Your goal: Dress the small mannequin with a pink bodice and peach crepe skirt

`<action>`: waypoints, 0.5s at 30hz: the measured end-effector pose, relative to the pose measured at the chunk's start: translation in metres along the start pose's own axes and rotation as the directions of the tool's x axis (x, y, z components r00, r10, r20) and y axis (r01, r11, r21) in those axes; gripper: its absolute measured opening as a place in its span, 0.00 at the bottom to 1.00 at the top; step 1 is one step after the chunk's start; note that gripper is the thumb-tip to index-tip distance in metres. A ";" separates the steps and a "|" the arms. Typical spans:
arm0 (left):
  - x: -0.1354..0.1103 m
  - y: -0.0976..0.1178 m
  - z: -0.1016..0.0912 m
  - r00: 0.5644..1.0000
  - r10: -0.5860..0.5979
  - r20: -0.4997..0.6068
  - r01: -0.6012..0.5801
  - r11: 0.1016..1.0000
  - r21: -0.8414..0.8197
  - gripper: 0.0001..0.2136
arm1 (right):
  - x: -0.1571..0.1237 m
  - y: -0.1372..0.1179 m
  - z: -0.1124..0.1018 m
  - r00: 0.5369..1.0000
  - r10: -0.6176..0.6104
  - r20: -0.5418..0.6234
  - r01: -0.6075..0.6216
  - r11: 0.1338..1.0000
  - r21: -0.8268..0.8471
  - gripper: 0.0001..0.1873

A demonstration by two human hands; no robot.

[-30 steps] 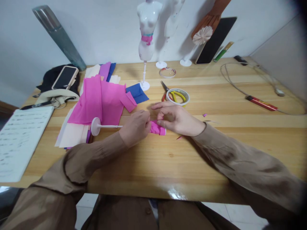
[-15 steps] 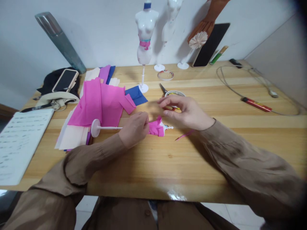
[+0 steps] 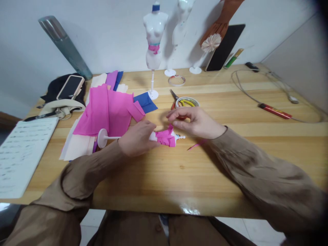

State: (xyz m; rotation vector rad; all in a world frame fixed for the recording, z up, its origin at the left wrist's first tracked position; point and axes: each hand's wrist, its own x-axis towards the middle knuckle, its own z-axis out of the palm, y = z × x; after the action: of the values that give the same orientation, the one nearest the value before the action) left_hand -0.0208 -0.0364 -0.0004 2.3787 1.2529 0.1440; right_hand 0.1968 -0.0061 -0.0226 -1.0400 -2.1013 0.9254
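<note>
One wooden table [image 3: 184, 181] fills most of the view, with pink fabric [image 3: 97, 112] spread over paler and purple pieces at its left. An upright mannequin [image 3: 153, 29] stands near the wall. Lower down is a sideways mannequin [image 3: 153, 136], held level, its round base to the left. The left hand [image 3: 138, 137] is wrapped around its lower part; the right hand [image 3: 197, 122] hovers near its neck end, thumb and index nearly meeting, and whether they pinch anything I cannot tell. Just beyond that hand is a tape roll [image 3: 197, 102]. Pink cloth [image 3: 166, 137] covers the sideways mannequin's torso, and a thin pink strip [image 3: 196, 145] lies nearby
</note>
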 end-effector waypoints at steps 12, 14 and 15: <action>-0.004 0.011 -0.015 0.963 -0.144 -0.228 0.154 0.988 0.030 0.18 | -0.007 -0.012 -0.062 0.988 0.079 0.133 -0.049 0.976 -0.210 0.11; -0.003 0.008 -0.017 0.926 -0.201 -0.320 0.186 0.980 -0.076 0.20 | -0.009 -0.009 -0.075 0.978 0.157 0.138 -0.119 0.960 -0.252 0.12; -0.002 0.007 -0.017 0.908 -0.225 -0.352 0.182 0.972 -0.150 0.21 | -0.011 -0.006 -0.080 0.970 0.200 0.139 -0.157 0.950 -0.269 0.11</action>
State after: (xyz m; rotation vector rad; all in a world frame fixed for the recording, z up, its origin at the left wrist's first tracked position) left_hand -0.0219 -0.0354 0.0182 2.1681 1.6071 0.6034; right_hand 0.2603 0.0073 0.0259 -1.3465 -2.3403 0.8651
